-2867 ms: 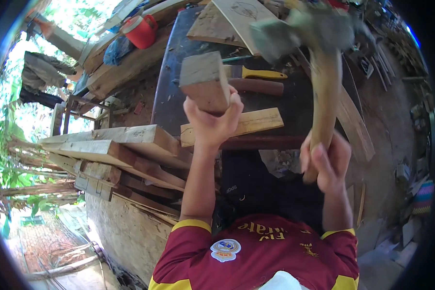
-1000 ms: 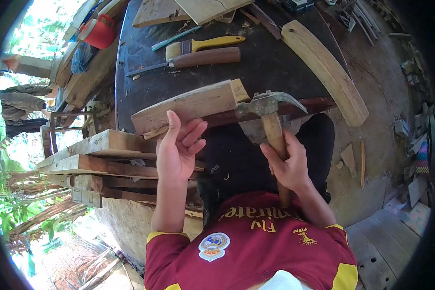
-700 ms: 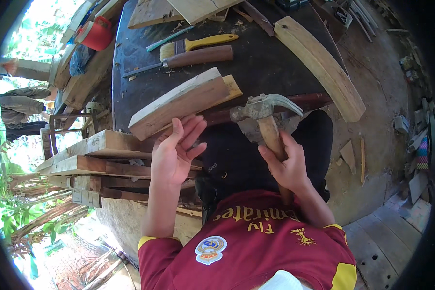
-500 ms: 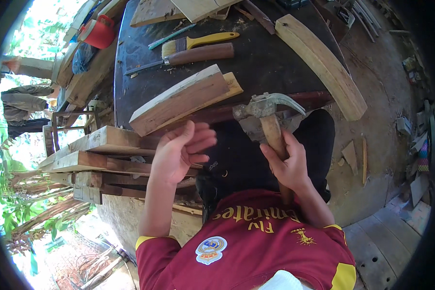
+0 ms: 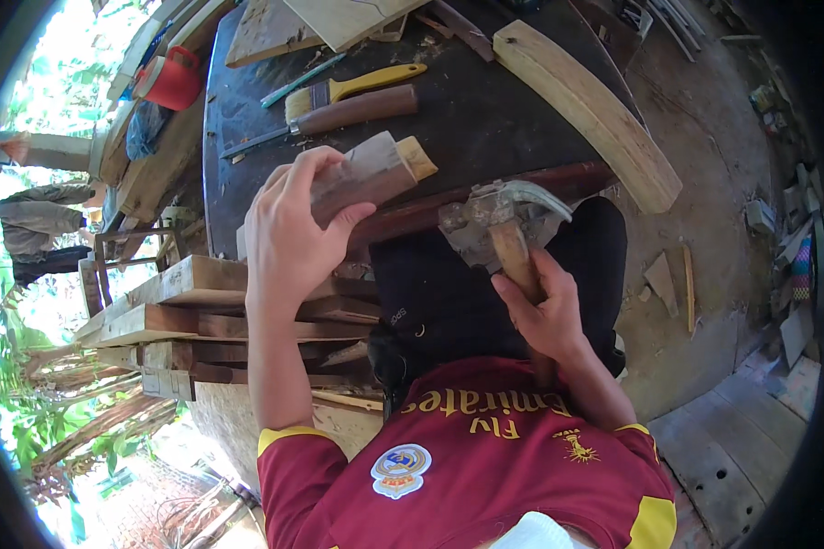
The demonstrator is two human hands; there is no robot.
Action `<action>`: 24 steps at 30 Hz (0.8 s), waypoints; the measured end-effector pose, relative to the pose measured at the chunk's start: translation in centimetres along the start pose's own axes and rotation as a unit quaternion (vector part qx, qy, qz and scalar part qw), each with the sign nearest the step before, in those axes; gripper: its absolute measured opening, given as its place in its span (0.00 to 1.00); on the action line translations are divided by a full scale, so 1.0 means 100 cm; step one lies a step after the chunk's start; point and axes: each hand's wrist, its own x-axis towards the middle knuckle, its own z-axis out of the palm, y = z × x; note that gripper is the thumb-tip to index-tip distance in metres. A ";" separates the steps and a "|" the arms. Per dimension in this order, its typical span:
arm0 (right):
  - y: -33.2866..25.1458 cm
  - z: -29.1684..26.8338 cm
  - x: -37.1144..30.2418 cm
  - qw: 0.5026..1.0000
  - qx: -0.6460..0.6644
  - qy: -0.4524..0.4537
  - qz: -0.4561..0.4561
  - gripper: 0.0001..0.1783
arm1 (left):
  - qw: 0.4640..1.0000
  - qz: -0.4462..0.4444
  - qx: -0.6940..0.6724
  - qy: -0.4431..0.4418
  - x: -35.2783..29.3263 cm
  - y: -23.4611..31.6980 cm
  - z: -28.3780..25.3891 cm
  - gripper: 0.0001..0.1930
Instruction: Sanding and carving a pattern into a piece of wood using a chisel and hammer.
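Observation:
My left hand is closed over a wooden block at the table's near edge, fingers over the top and thumb along the near side. Under the block, the end of a lighter piece of wood sticks out. The block's left part is mostly behind my hand. In my right hand is a claw hammer, gripped by its wooden handle. Its head is up and the claw points right, over my lap and apart from the block.
On the dark table lie a yellow-handled brush, a brown-handled tool with a long metal blade, a thin blue-green stick and a curved wooden piece. Thick planks are stacked at left. A red jug stands beyond.
My left hand has moved up and left from beside the block and taken hold of it. The block now lies a little farther left. The hammer is nearly still in my right hand.

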 end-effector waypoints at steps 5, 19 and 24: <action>-0.024 -0.018 0.005 0.988 0.146 0.000 0.056 0.15 | 0.999 0.048 0.016 0.010 0.006 -0.005 0.009 0.31; -0.032 -0.010 0.023 0.979 0.204 0.026 -0.009 0.21 | 0.999 0.039 0.008 -0.036 0.003 -0.029 0.008 0.28; -0.042 -0.008 0.027 0.984 0.178 0.002 -0.025 0.22 | 0.999 0.036 0.014 -0.035 0.002 -0.033 0.004 0.29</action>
